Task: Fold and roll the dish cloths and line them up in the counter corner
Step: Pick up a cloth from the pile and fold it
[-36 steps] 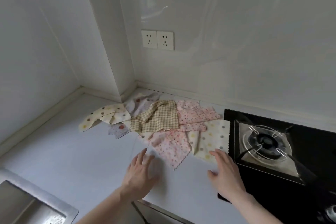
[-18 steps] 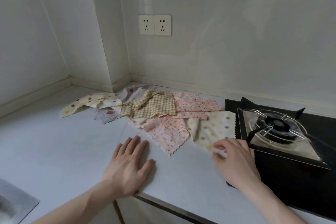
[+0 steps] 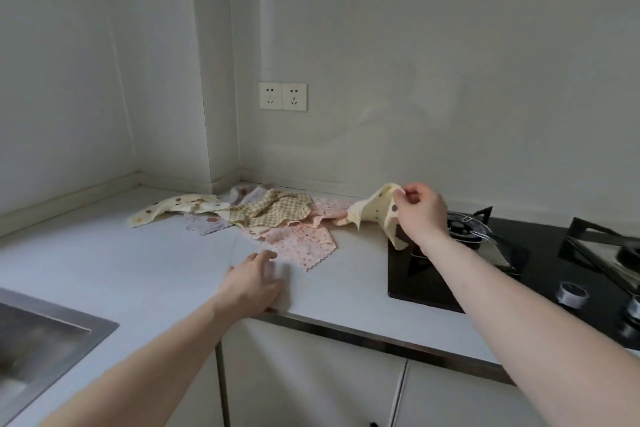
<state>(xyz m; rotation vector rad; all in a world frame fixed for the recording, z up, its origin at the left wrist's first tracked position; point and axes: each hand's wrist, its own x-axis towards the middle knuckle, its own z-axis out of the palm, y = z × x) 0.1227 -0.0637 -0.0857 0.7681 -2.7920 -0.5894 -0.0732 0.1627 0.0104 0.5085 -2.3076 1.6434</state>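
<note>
Steel sink [image 3: 41, 333] sitting far left in the table [image 3: 104, 260]. Lying flat near the front edge, left hand [image 3: 254, 282], grip released. Spreading across the corner, cloth pile [image 3: 277, 215]. Pinching yellow dotted cloth [image 3: 377, 210] above the stove [image 3: 519, 263] edge, right hand [image 3: 420, 208].

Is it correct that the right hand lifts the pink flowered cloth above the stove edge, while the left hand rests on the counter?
Not quite. The head view shows the right hand pinching the yellow dotted cloth, not the pink flowered cloth, which lies flat on the counter. The rest holds: it hangs above the stove edge, and the left hand rests on the counter.
</note>
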